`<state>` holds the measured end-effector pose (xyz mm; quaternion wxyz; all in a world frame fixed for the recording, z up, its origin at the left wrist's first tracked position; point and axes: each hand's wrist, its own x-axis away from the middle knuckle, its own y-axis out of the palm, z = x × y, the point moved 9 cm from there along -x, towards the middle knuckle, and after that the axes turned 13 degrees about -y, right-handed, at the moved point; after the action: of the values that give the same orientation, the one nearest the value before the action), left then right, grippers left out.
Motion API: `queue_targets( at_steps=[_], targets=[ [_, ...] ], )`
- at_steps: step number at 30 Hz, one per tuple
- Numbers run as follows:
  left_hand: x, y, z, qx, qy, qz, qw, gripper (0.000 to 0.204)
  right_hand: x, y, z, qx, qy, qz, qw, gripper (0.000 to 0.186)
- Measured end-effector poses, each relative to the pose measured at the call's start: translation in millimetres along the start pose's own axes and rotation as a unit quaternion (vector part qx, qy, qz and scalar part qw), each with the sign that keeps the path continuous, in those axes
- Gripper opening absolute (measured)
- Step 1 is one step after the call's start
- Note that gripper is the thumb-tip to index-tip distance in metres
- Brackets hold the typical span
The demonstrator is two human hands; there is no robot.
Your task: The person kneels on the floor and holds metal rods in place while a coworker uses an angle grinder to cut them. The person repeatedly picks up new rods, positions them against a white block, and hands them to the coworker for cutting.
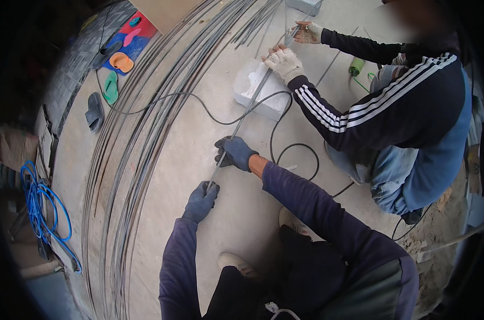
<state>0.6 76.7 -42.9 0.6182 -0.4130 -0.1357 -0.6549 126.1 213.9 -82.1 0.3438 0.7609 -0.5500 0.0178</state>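
Worksite: metal rods (184, 80), concrete floor (247, 208)

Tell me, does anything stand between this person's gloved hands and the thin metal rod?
Nothing visible does: the left hand and the right hand both grip the metal rod. Farther along, beyond the right hand, a dark cable crosses the rod's line; whether over or under it, I cannot tell.

Floor (242, 218) looks like concrete. Long bundle of metal rods (191, 63) lies on it, left of the right hand (235, 152), running well past the grip both ways. Pale block (246, 85) just beyond the grip, second block (305, 5) farther out. Black cable (317, 159) loops right of it. Green slipper (110, 88), dark slipper (94, 113): far left, past the bundle.
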Motion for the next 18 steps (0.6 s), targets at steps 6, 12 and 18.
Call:
queue_targets(
  at_steps=[6,12,18],
  targets=[
    [-30,-2,22,-0.101,0.071,0.129,0.984,0.041,21,-1,-8,0.13,-0.018,-0.035,0.991,0.039],
    [-32,-8,23,-0.095,0.072,0.139,0.983,0.044,89,-67,-3,0.286,-0.005,-0.008,0.958,0.039],
    [-34,-48,14,-0.123,0.035,0.205,0.97,0.047,149,-160,-57,0.558,-0.171,0.14,0.8,0.029]
  ],
)
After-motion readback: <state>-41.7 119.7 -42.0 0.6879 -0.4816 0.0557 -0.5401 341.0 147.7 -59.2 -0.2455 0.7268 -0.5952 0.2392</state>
